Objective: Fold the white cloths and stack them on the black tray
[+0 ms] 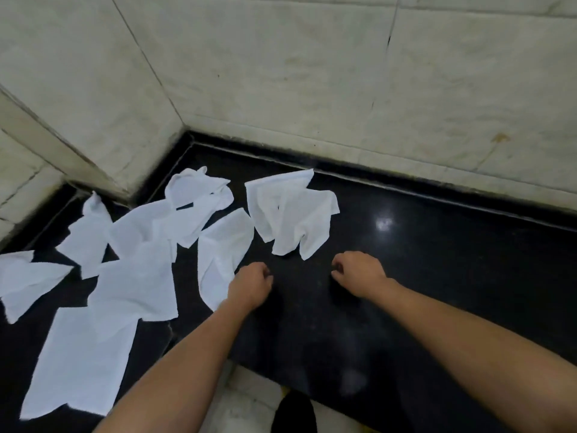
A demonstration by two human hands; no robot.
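Left hand (251, 284) and right hand (359, 273) hung clenched, empty, above the black countertop (452, 270), white cloths (293, 214) strewn from nine to twelve o'clock.

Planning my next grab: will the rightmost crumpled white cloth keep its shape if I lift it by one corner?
Probably not. The cloth lies in soft folds with drooping points, so it will likely hang limp. It looks thin, so it is probably light. On the glossy black counter it may slide rather than bunch up when pushed.
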